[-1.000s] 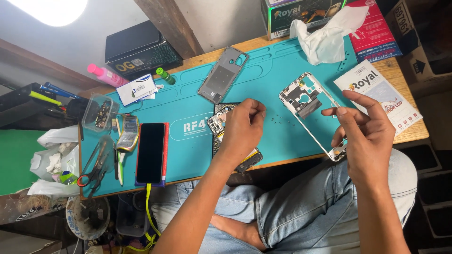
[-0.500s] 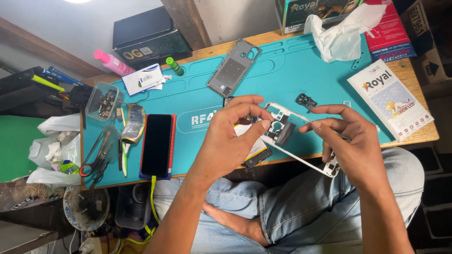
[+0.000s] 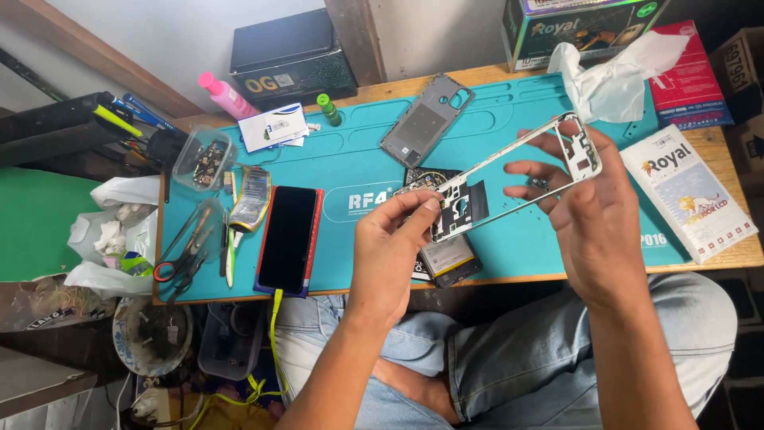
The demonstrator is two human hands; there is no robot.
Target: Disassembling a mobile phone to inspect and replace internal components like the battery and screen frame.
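Both hands hold the phone frame between them.

- My left hand and right hand are holding a phone middle frame, which is looking like pale, slightly shiny metal with dark matt plastic patches.
- The teal work mat is looking like smooth, matt rubber.
- The tabletop is showing bare, light wood at its edges.
- The grey back cover is looking like matt plastic.
- The black phone is showing a glossy glass face.
- The white bag is looking like thin, crinkled plastic.
- My jeans are showing as soft, faded blue denim cloth.
- The small tub is looking like clear plastic.
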